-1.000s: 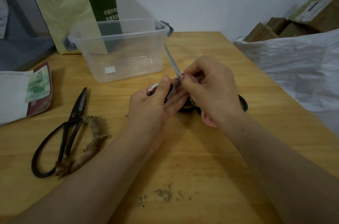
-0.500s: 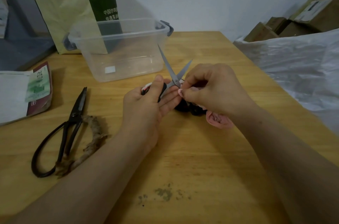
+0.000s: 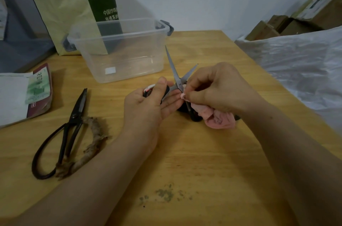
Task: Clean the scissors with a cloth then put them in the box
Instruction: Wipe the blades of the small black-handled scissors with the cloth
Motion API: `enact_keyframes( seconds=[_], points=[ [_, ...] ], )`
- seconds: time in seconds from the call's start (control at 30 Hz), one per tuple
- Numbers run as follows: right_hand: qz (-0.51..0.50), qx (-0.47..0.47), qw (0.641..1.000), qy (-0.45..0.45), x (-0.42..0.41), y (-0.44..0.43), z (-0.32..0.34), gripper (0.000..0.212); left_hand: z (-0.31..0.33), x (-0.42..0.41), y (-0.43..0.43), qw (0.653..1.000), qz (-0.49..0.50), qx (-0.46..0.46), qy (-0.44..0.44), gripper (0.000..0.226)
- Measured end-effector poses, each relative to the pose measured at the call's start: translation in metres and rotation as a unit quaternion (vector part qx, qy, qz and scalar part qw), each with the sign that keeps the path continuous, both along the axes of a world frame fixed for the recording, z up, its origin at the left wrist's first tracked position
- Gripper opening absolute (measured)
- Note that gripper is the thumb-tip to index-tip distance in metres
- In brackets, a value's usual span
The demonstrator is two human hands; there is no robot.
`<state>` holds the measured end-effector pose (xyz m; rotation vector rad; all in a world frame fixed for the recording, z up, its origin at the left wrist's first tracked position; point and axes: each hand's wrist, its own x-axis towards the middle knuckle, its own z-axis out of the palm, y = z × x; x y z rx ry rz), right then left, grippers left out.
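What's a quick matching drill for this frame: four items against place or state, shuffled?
Items:
1. small scissors
2. black shears
3. pink cloth
4. clear box

Place or state:
a. lidless, upright
b. blades spread, tips pointing up
c. lying flat at far left
d. pinched in the right hand

Pairs: 1-b, 2-c, 3-d, 4-a.

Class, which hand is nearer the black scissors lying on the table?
Left. The left hand sits right of the black scissors; the right hand is farther right.
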<state>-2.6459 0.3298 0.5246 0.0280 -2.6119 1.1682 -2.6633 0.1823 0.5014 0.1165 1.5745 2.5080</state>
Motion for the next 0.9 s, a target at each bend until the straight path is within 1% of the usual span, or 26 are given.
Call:
enact_keyframes(
  seconds=[0.07,0.13,0.2,0.23,0.27,0.3,0.37,0.4,0.53,0.63,0.67,0.7,0.77,0.8,0.83,0.87,0.9],
  points=[
    [-0.025,-0.029,0.999,0.012,0.001,0.002,0.000,0.013,0.000,0.001,0.002,1.000,-0.012,-0.001,-0.002,0.023],
    [-0.063,-0.114,0.989,0.066,0.002,0.000,-0.003,0.014,0.001,0.000,0.002,1.000,-0.016,0.002,-0.005,0.023],
    [-0.058,-0.208,0.970,0.111,0.002,-0.004,-0.005,0.011,0.002,-0.001,0.001,1.000,-0.014,0.009,-0.010,0.022],
    [-0.039,-0.225,0.966,0.118,0.001,-0.009,-0.007,0.008,0.002,-0.001,0.001,1.000,-0.014,0.014,-0.010,0.021],
    [-0.023,-0.215,0.969,0.122,-0.001,-0.014,-0.011,0.007,0.002,-0.001,0.000,1.000,-0.016,0.018,-0.009,0.022],
    [-0.018,-0.184,0.975,0.126,-0.003,-0.019,-0.016,0.007,0.001,-0.001,0.001,1.000,-0.021,0.021,-0.007,0.023],
    [-0.039,-0.103,0.982,0.151,-0.009,-0.023,-0.024,0.008,0.001,0.001,0.003,0.999,-0.037,0.026,-0.002,0.026],
    [-0.052,-0.082,0.981,0.165,-0.012,-0.024,-0.026,0.009,0.001,0.002,0.004,0.999,-0.044,0.029,0.001,0.027],
    [-0.074,-0.052,0.976,0.198,-0.015,-0.025,-0.028,0.012,0.000,0.003,0.006,0.998,-0.049,0.034,0.018,0.025],
    [-0.091,-0.015,0.978,0.188,-0.016,-0.028,-0.031,0.011,0.000,0.004,0.006,0.998,-0.047,0.029,0.024,0.023],
    [-0.100,-0.035,0.979,0.177,-0.018,-0.028,-0.032,0.012,0.000,0.004,0.006,0.998,-0.046,0.028,0.023,0.023],
    [-0.112,-0.091,0.976,0.163,-0.019,-0.028,-0.032,0.013,0.000,0.004,0.007,0.998,-0.044,0.026,0.021,0.024],
    [-0.136,-0.256,0.946,0.143,-0.018,-0.025,-0.027,0.016,-0.001,0.004,0.007,0.999,-0.037,0.017,0.021,0.026],
    [-0.132,-0.306,0.933,0.134,-0.016,-0.023,-0.026,0.015,-0.001,0.004,0.007,0.999,-0.037,0.015,0.022,0.027],
    [-0.113,-0.321,0.932,0.124,-0.015,-0.022,-0.026,0.013,-0.001,0.004,0.007,0.999,-0.039,0.016,0.024,0.027],
    [-0.088,-0.305,0.941,0.113,-0.014,-0.021,-0.026,0.011,-0.001,0.003,0.006,0.999,-0.042,0.019,0.025,0.027],
    [-0.068,-0.268,0.955,0.108,-0.014,-0.021,-0.028,0.009,-0.001,0.003,0.005,0.999,-0.044,0.022,0.024,0.027]
  ],
)
